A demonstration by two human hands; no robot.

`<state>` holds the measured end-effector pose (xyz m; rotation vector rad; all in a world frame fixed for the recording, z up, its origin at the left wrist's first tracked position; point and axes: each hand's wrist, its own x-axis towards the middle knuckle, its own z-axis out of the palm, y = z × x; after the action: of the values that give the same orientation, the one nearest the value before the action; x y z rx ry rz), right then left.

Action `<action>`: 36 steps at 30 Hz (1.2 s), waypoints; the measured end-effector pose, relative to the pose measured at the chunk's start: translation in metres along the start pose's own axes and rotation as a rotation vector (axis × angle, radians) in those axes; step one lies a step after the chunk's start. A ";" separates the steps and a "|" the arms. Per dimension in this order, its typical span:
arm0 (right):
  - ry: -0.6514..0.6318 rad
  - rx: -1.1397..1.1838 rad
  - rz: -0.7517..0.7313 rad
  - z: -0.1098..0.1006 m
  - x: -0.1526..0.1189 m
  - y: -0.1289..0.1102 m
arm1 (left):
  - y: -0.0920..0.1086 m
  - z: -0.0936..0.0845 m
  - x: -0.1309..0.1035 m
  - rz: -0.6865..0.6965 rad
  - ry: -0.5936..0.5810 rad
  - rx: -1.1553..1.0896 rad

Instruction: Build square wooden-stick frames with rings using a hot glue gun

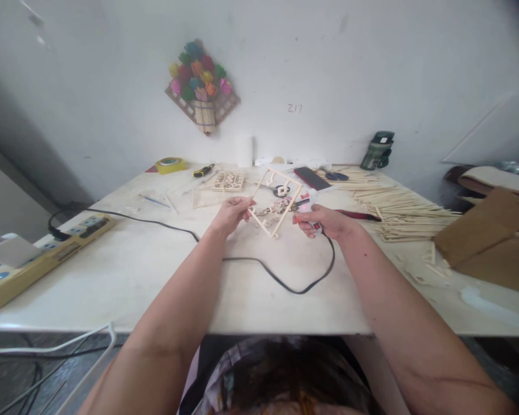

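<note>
Between the fingers of my left hand (234, 214) is the left corner of a square frame of thin wooden sticks (288, 212), held tilted above the table. Short stick pieces are fixed inside its upper and lower corners. My right hand (313, 221) is wrapped round a white and grey hot glue gun (315, 199) with an orange trigger and a small red light. Its nozzle points left, close to the frame's right side; whether they touch I cannot tell. Behind the frame lies a small heap of wooden bits (281, 205), near a pair of scissors (281, 190).
A black cord (277, 279) loops across the white table to a yellow power strip (56, 256) at left. Many wooden sticks (410, 210) and a cardboard box (493, 242) are at right. Behind lie a stick lattice (228, 181), yellow tape (170, 166), pliers (203, 170) and a dark block (312, 178).
</note>
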<state>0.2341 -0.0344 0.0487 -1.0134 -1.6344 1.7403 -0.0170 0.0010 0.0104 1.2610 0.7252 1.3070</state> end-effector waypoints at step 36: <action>-0.006 0.060 -0.030 0.003 0.004 0.003 | -0.004 0.000 0.001 0.006 -0.014 -0.026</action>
<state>0.2293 -0.0333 0.0446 -0.9523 -1.5836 1.7629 -0.0154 0.0023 0.0066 1.2510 0.6925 1.3073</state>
